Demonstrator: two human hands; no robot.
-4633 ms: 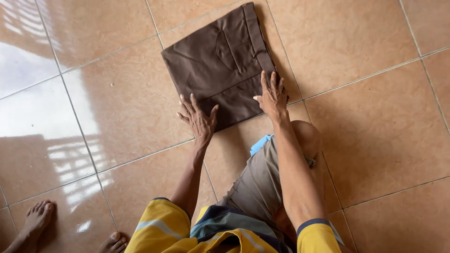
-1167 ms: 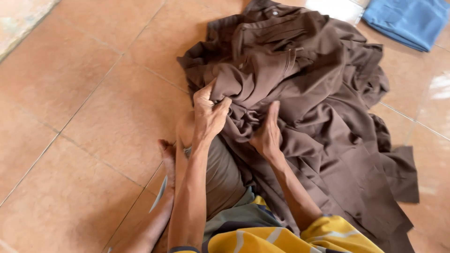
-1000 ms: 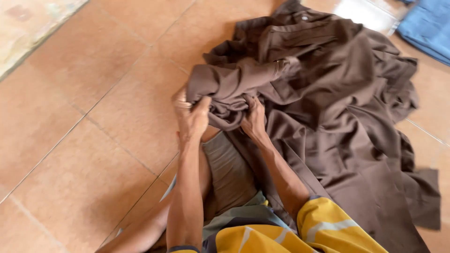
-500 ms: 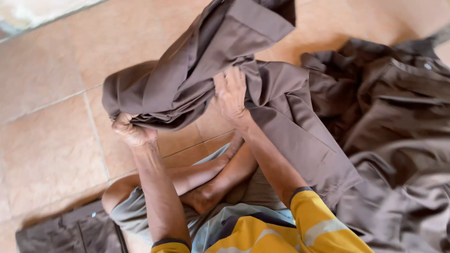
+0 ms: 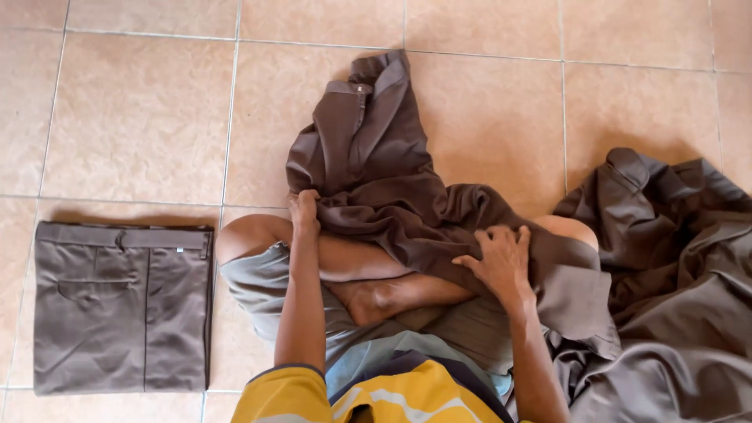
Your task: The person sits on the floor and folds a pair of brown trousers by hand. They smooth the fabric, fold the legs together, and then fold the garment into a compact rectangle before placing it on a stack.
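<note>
Tiled floor [image 5: 141,117] is bearing brown trousers [image 5: 376,180]; left hand [image 5: 304,211] is gripping them, right hand [image 5: 497,262] is pressing flat, open.

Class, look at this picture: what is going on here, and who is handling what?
A person sits cross-legged on a tiled floor with crumpled brown trousers spread over the knees and the floor ahead. The left hand grips the cloth at its edge; the right hand rests flat on it. A folded pair of trousers lies to the left, and a heap of brown clothes lies to the right.
</note>
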